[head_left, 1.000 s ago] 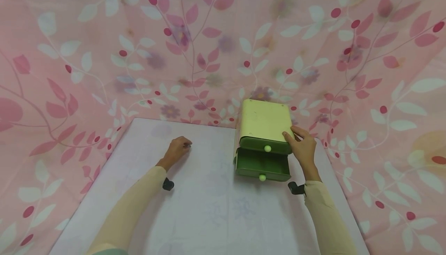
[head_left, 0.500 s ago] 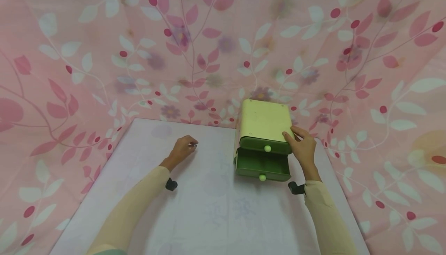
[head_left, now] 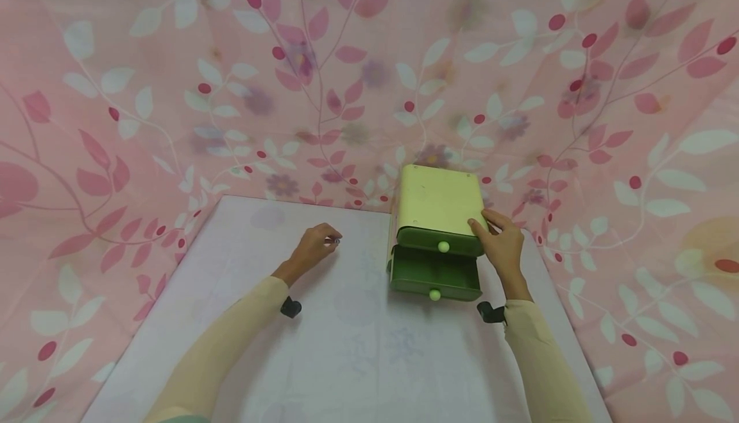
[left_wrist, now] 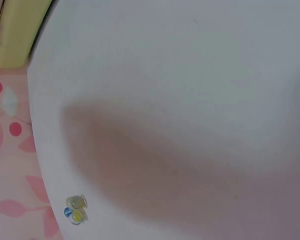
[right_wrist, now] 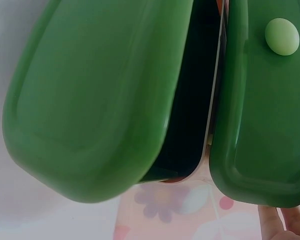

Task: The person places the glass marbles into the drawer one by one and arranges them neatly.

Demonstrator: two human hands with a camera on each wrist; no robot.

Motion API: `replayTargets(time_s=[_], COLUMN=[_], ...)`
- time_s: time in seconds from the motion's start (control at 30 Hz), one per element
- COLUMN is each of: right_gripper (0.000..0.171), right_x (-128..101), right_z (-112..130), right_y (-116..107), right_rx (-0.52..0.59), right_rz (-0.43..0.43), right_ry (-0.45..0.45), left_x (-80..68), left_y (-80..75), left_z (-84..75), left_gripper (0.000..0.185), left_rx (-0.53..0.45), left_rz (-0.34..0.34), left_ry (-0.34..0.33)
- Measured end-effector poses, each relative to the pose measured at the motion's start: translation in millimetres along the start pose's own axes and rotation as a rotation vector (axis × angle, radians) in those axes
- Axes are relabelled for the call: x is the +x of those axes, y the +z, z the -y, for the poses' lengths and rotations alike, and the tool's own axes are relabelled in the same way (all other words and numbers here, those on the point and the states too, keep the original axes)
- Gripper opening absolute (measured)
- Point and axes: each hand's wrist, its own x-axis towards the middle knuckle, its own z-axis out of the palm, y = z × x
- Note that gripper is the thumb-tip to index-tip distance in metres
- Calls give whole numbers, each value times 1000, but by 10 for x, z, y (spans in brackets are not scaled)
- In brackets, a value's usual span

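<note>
— What do we have in our left hand (head_left: 312, 246)?

— We pinch a small shiny thing (head_left: 333, 241) between the fingertips, fingers curled round it, just above the table (head_left: 346, 359). It is too small for us to say what it is. In the left wrist view a few small beads (left_wrist: 75, 209) show at about seven o'clock, and we cannot tell whether those are the pinched thing or lie loose on the cloth.

— And the right?

— Our right hand (head_left: 503, 244) is clamped on the near right corner of the drawer box (head_left: 439, 201), thumb on its pale yellow top, fingers down the side. It steadies the box; it holds nothing else.

— Where does the box stand from the left hand?

— At about three o'clock, well apart. The lower drawer (head_left: 434, 275) is pulled out towards us, its knob (head_left: 435, 294) at six o'clock of the box. The upper drawer (head_left: 440, 241) looks shut, its knob (right_wrist: 282, 36) plain in the right wrist view.

— How far along do we judge the work?

— The drawer is open and the small thing is picked up, so that much looks done. We judge that carrying it across to the open drawer, letting go and pushing the drawer in are left. Round the table hangs the pink leaf-patterned cloth (head_left: 173, 89).
</note>
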Motion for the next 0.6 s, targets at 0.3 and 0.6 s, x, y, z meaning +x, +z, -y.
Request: replayTargets(time_s=[0.3,0.6], right_gripper=[46,45], right_x=[5,-1], right_z=[12,5], right_y=[1,5], right_rx=[-6,-5], right_rz=[-3,-11], right_ry=[11,4], left_x=[30,52], left_y=[45,118], left_z=[-168,-330], left_gripper=[18,18], left_rx=[-68,-100], left_rz=[-17,-7], left_ry=[116,210])
